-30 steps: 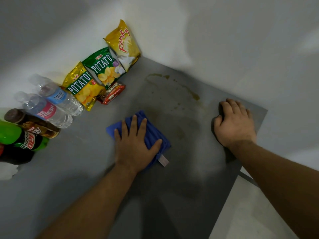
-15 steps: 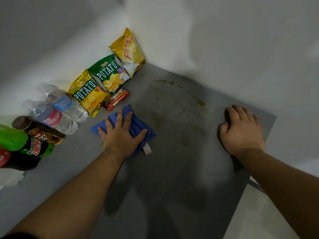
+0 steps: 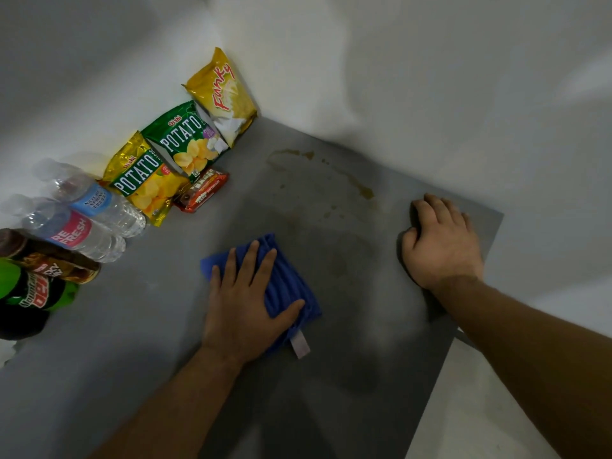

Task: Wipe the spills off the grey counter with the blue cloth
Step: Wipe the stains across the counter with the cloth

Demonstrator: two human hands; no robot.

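My left hand [image 3: 243, 303] lies flat, fingers spread, on the folded blue cloth [image 3: 289, 286] and presses it onto the grey counter [image 3: 347, 376]. A white tag sticks out of the cloth's near corner. Brownish spill marks [image 3: 362, 190] run along the counter's far side near the wall, with fainter spots between them and the cloth. My right hand [image 3: 442, 240] rests knuckles-up on the counter near its right corner, fingers curled, holding nothing.
Along the left wall lean three snack bags [image 3: 185, 144], with a red snack pack [image 3: 202, 192] lying in front. Two water bottles [image 3: 82, 220] and dark soda bottles [image 3: 36, 283] lie at far left. The counter's right edge [image 3: 463, 323] drops to a pale floor.
My left hand slid the cloth left toward the snack pack, then back right and nearer to me. My right hand has stayed in place.
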